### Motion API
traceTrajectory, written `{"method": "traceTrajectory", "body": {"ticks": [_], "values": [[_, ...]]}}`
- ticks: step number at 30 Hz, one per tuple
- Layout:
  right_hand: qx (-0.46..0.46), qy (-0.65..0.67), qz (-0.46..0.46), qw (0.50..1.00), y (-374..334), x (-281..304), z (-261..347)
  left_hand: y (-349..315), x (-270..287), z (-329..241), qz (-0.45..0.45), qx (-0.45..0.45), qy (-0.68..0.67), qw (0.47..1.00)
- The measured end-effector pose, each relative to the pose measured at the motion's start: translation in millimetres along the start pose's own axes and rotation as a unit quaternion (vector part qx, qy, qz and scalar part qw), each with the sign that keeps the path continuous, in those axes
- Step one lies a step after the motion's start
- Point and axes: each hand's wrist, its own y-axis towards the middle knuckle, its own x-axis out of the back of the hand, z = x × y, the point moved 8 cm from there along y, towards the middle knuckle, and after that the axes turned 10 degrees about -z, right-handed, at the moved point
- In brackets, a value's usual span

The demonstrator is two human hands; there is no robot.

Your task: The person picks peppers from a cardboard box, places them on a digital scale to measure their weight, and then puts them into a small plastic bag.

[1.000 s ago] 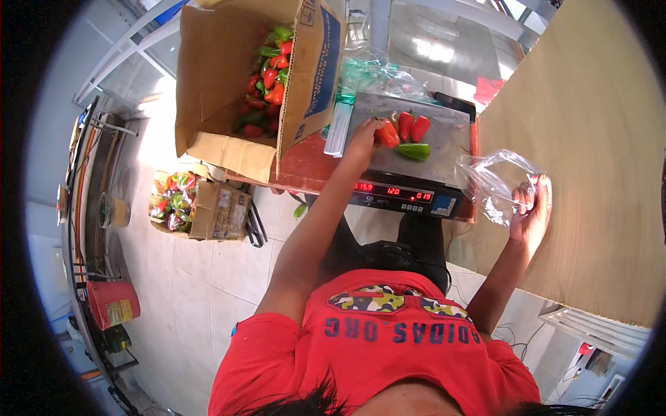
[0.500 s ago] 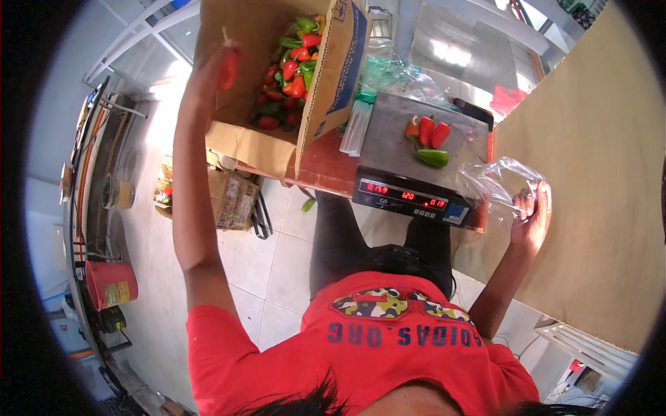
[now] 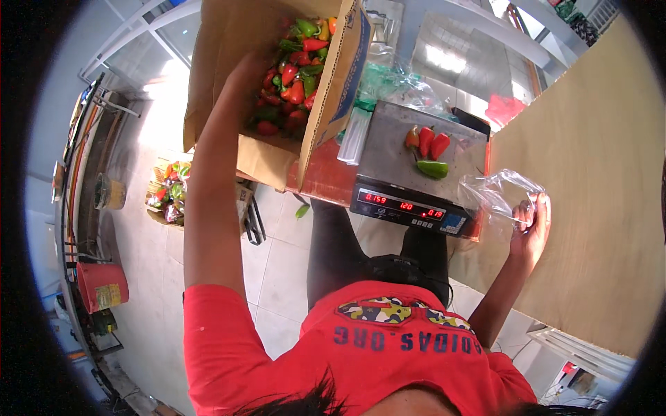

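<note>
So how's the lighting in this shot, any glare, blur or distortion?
In the head view, glare washes out the floor at upper left, and the clear bag glints; in the head view, the left hand looks dim and soft inside the shaded cardboard box; also in the head view, straight edges bend toward the black rim.
</note>
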Motion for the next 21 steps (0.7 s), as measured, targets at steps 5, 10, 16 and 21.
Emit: {"method": "traceTrajectory", "body": {"ticks": [5,10,16,21], "values": [[-0.034,-0.002,0.033,0.999,3,-22,-15,37,-44,164,0.05,0.123,-0.105,0.986],[-0.012,-0.041,-0.017,0.999,5,-8,-10,60,-126,80,0.154,0.05,0.071,0.984],[-0.034,-0.021,0.023,0.999,6,-29,-21,35,-102,94,0.159,-0.087,0.211,0.961],[-0.029,-0.02,0.0,0.999,7,-15,-20,26,-100,51,0.203,0.073,0.201,0.956]]}}
